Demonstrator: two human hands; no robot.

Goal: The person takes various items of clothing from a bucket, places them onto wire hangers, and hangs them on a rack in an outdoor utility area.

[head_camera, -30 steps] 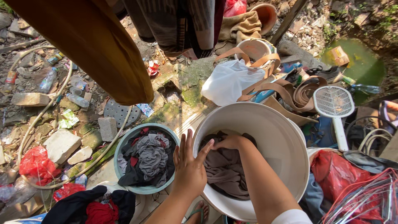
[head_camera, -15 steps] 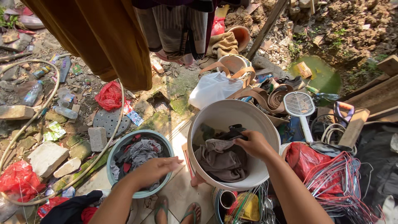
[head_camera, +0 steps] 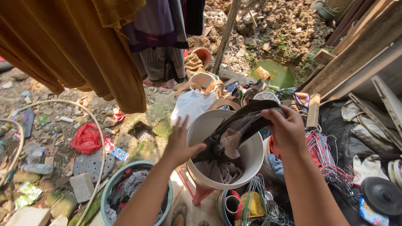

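Your right hand (head_camera: 287, 132) pinches dark garment (head_camera: 247, 123) above white bucket (head_camera: 197, 129), left hand (head_camera: 180, 144) fingers spread grasping its lower end; approx. half lifted, more laundry left inside.

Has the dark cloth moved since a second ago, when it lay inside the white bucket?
Yes. The dark cloth has come up out of the white bucket: the right hand holds one end above the rim, the left hand grips the lower end.
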